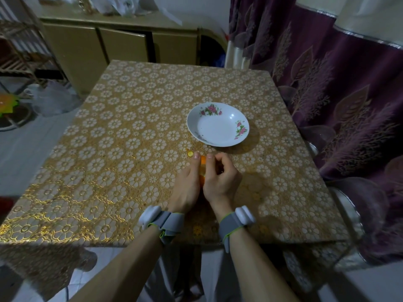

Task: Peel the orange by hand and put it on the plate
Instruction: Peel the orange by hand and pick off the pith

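Observation:
An orange (202, 168) is held between both hands just above the table, and only slivers of its skin show between them. My left hand (187, 188) cups its left side with the thumb tip on top. My right hand (220, 179) grips its right side, fingers curled over it and thumb pressed against the top beside the left thumb. A small yellow-green bit of peel (190, 153) lies on the tablecloth just beyond my left thumb. The white plate (224, 140) with pink flowers stands beyond the hands, slightly right, with nothing in it.
The table (130, 149) wears a gold floral cloth and carries only the plate and the peel bit. A purple curtain (338, 94) hangs close along the right side. A wooden cabinet (122, 44) stands behind the table, a rack and bags to the left.

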`<state>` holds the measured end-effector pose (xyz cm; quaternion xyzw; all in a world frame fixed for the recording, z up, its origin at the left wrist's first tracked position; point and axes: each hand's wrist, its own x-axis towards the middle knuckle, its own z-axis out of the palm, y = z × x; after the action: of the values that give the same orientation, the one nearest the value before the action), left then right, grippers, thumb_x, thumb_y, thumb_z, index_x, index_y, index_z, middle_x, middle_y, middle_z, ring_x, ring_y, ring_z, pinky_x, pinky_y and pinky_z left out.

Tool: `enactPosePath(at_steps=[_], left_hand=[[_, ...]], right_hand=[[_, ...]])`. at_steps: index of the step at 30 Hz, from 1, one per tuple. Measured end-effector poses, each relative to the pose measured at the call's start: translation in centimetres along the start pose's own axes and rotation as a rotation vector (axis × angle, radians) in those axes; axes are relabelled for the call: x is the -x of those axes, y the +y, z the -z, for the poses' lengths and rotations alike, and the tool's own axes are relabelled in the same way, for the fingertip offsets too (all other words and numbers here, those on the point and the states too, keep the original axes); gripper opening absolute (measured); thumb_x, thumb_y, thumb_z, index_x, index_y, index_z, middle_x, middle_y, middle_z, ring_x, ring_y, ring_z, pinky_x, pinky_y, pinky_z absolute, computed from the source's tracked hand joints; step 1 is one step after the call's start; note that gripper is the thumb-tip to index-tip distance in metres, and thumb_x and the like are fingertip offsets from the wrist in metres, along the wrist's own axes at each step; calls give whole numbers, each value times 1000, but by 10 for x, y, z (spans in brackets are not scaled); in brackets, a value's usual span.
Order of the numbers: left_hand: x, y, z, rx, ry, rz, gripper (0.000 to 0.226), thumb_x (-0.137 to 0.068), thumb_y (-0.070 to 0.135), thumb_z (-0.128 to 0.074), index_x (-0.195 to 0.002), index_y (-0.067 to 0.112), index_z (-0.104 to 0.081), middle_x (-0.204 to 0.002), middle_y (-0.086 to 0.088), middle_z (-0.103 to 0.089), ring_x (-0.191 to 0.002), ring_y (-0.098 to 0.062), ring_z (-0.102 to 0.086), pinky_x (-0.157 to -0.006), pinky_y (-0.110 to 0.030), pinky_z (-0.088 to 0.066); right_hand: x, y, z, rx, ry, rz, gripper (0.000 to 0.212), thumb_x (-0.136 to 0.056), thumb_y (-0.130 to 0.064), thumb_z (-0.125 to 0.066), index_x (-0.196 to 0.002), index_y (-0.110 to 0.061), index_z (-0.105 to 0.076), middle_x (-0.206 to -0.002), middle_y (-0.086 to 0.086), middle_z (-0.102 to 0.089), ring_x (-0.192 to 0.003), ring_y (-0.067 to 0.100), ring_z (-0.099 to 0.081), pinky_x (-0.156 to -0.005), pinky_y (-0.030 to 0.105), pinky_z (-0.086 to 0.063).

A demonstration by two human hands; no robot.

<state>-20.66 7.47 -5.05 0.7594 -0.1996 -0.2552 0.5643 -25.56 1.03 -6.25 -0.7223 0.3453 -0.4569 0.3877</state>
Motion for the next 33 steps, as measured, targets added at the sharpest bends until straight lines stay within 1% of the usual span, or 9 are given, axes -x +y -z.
enactPosePath(at_steps=[6, 11, 15, 19, 24, 27, 29, 31, 33], left_hand=[[-2, -2, -2, -8, 7, 12, 84, -89, 78, -18, -84, 14, -71, -80, -3, -72, -81, -25, -67, -85, -49, -51], [-1, -2, -2, 15, 40, 1, 68, -99, 64, -18, -84, 20, -67, -80, 4, -65, -84, -16, -62, -79, -25, -43], [-1, -4, -2, 45, 32, 16, 75, -97, 67, -19, -93, 13, -70, -86, 0, -69, -90, -20, -65, -81, -26, -43], [-1, -4, -1, 52, -3, 11, 85, -91, 73, -17, -99, 8, -70, -85, -1, -69, -89, -23, -64, -81, -29, -45], [-2, -6, 1, 78, -54, 20, 86, -81, 87, -20, -101, 22, -72, -97, 3, -73, -95, -18, -67, -98, -43, -47], [-1, -5, 2, 106, -54, 72, 73, -81, 85, -33, -119, 31, -65, -117, 6, -67, -106, -13, -62, -105, -43, -43], [0, -5, 3, 141, -42, 115, 50, -86, 73, -46, -113, 35, -62, -113, 9, -63, -102, -10, -60, -102, -42, -45], [1, -3, 4, 217, -33, 164, 34, -90, 61, -54, -110, 34, -61, -107, 11, -61, -97, -9, -61, -93, -36, -50], [3, -1, 5, 288, -36, 209, 26, -92, 52, -56, -106, 30, -61, -102, 9, -63, -90, -9, -62, -77, -27, -50]], right_hand=[[2, 4, -2, -57, 40, -54, 26, -92, -16, -64, -68, -17, -55, -57, -13, -55, -57, -3, -54, -49, 6, -32], [4, 3, -4, -83, 55, -33, 18, -94, -26, -62, -78, -20, -57, -69, -10, -60, -65, 1, -57, -54, 5, -35], [0, 3, -2, -75, 95, -79, 20, -95, -28, -63, -79, -15, -60, -67, -15, -60, -65, -6, -58, -52, 3, -35], [-3, 2, -5, -74, 85, -95, 27, -95, -29, -61, -74, -13, -61, -60, -13, -58, -60, -3, -57, -49, 5, -34], [-8, 3, -5, -73, 63, -118, 34, -98, -29, -57, -66, -17, -58, -55, -10, -56, -53, -1, -54, -46, 8, -32], [-9, 2, -7, -65, 116, -137, 39, -99, -26, -55, -62, -15, -55, -50, -10, -51, -48, 0, -51, -43, 9, -28], [-9, 5, -8, -85, 140, -203, 39, -100, -30, -53, -65, -13, -60, -54, -8, -54, -51, 0, -52, -45, 9, -30], [-10, 6, -11, -150, 134, -325, 41, -100, -38, -50, -73, -12, -67, -62, -5, -61, -55, 2, -54, -51, 14, -38], [-12, 8, -13, -230, 132, -476, 44, -99, -45, -48, -69, -17, -65, -63, -3, -61, -57, 9, -52, -56, 26, -42]])
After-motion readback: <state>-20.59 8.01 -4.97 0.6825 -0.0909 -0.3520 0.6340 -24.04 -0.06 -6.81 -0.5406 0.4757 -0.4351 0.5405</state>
